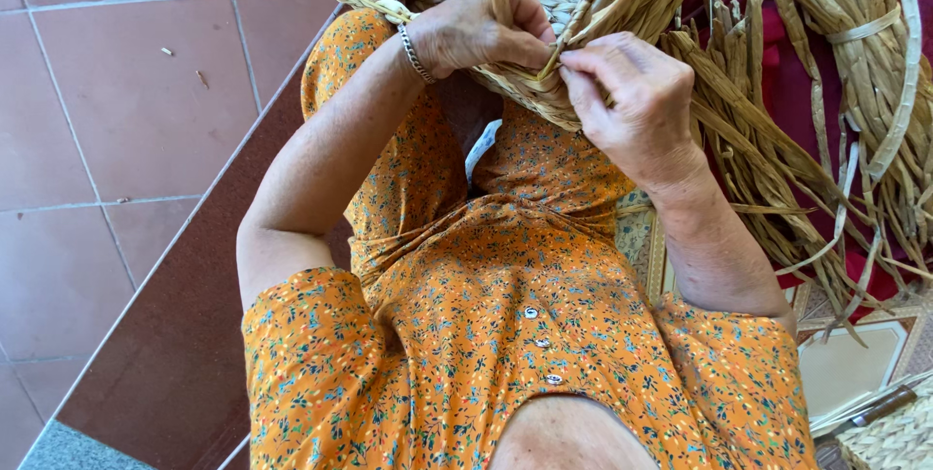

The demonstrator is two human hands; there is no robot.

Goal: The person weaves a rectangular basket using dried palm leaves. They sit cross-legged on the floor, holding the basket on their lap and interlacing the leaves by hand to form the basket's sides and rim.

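The person wears an orange dress (505, 334) with short sleeves, printed all over with small flowers, small pale buttons (540, 342) down the front, and a silver chain bracelet (415, 54) on the left wrist

Single head-worn view, looking steeply down, close over the lap, tiled floor (117, 139) at left

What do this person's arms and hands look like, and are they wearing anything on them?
Both forearms and hands are bare, with no gloves. The left hand has a silver chain bracelet at the wrist; the right hand shows no jewellery. Short sleeves of an orange dress with a small floral print cover the upper arms.
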